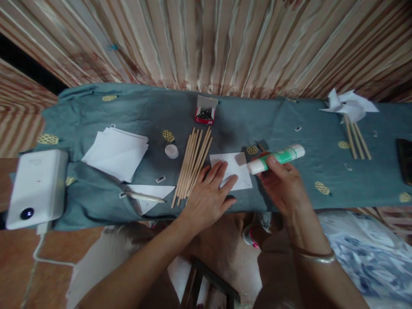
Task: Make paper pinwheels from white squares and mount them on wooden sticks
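Note:
My left hand (pixel 209 193) lies with its fingers spread on a small square of white paper (pixel 240 165), pressing it to the cloth. Crease lines run across that paper. Wrapped round a green and white glue stick (pixel 279 159), my right hand (pixel 286 184) holds it tilted just over the paper's right edge. A round white cap (pixel 171 151) rests on the cloth to the left. Between the cap and the paper lies a bundle of thin wooden sticks (pixel 192 165), partly beside my left hand.
A stack of white paper (pixel 117 152) lies left, near a pen (pixel 144 197) on a cut sheet. Behind the sticks stands an open red box (pixel 205 110) of small dark metal pieces. Paper pinwheels (pixel 349 107) on sticks lie far right; a white power bank (pixel 38 184) sits far left.

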`<act>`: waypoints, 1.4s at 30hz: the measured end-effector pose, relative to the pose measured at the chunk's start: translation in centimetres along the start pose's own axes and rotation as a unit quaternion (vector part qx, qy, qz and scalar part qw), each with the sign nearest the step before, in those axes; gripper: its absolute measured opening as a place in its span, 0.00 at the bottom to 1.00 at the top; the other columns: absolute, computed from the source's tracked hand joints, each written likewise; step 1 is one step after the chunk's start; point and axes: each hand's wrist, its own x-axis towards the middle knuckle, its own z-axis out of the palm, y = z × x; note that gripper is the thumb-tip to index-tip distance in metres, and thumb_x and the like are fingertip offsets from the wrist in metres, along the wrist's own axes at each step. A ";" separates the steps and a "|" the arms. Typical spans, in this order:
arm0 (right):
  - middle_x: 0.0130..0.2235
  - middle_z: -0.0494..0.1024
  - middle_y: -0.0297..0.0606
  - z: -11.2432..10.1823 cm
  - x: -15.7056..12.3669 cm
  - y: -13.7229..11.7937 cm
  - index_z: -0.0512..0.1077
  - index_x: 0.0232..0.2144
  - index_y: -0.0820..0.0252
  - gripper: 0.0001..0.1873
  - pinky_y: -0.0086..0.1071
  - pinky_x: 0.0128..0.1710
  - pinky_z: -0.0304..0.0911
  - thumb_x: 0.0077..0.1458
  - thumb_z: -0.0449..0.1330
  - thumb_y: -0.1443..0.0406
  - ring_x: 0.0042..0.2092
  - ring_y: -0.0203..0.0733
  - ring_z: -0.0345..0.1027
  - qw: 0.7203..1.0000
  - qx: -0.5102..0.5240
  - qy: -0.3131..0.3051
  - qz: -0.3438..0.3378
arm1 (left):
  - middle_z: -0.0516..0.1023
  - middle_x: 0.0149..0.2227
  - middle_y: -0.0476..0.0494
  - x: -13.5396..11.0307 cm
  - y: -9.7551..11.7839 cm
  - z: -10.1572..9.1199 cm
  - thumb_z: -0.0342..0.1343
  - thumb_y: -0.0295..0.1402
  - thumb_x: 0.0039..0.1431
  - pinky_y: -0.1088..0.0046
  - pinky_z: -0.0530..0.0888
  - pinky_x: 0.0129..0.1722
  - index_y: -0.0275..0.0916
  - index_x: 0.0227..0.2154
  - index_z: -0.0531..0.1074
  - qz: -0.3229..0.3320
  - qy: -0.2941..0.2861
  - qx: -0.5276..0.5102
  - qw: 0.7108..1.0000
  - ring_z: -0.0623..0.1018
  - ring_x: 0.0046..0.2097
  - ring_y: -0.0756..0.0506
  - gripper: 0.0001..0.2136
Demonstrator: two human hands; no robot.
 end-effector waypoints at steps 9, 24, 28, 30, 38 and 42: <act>0.31 0.79 0.34 1.4 0.3 0.5 0.74 0.32 0.58 0.15 0.34 0.37 0.68 0.42 0.71 0.60 0.33 0.40 0.72 0.962 -0.248 -0.068 -0.094 | 0.59 0.65 0.29 0.0 0.0 0.3 0.56 0.43 0.60 0.50 0.59 0.61 0.41 0.57 0.64 0.007 0.004 -0.010 1.000 0.58 0.66 0.33 0.24; 0.25 0.73 0.31 1.5 0.0 1.2 0.72 0.31 0.54 0.17 0.36 0.30 0.60 0.45 0.69 0.52 0.27 0.41 0.64 0.863 -0.463 -0.046 -0.194 | 0.58 0.65 0.28 -0.2 -0.1 0.4 0.57 0.46 0.58 0.49 0.55 0.63 0.39 0.57 0.65 0.012 0.012 -0.038 0.999 0.55 0.68 0.33 0.27; 0.24 0.70 0.31 1.8 -0.2 1.1 0.70 0.31 0.53 0.16 0.37 0.31 0.60 0.47 0.67 0.51 0.27 0.43 0.64 0.848 -0.482 -0.049 -0.214 | 0.58 0.65 0.29 -0.2 -0.2 0.6 0.57 0.47 0.57 0.49 0.55 0.63 0.39 0.56 0.67 0.011 0.015 -0.045 0.999 0.55 0.68 0.33 0.26; 0.23 0.70 0.31 1.9 -0.2 1.1 0.70 0.31 0.52 0.16 0.37 0.32 0.60 0.47 0.67 0.51 0.28 0.43 0.64 0.850 -0.476 -0.056 -0.219 | 0.58 0.65 0.29 -0.2 -0.2 0.6 0.57 0.47 0.57 0.49 0.55 0.63 0.39 0.56 0.67 0.010 0.016 -0.048 0.999 0.55 0.67 0.33 0.26; 0.26 0.71 0.33 2.2 -0.4 0.9 0.69 0.32 0.52 0.16 0.38 0.33 0.58 0.50 0.64 0.50 0.29 0.44 0.66 0.843 -0.495 -0.074 -0.197 | 0.59 0.65 0.28 -0.1 -0.1 0.3 0.57 0.45 0.58 0.50 0.55 0.63 0.38 0.56 0.67 0.011 0.012 -0.050 0.999 0.56 0.67 0.34 0.26; 0.28 0.73 0.34 2.3 -0.4 0.9 0.69 0.34 0.53 0.16 0.37 0.32 0.58 0.51 0.63 0.49 0.30 0.44 0.67 0.827 -0.517 -0.079 -0.206 | 0.60 0.64 0.30 -0.1 -0.1 0.1 0.58 0.45 0.57 0.49 0.56 0.62 0.39 0.55 0.68 0.007 0.009 -0.054 0.998 0.57 0.67 0.33 0.25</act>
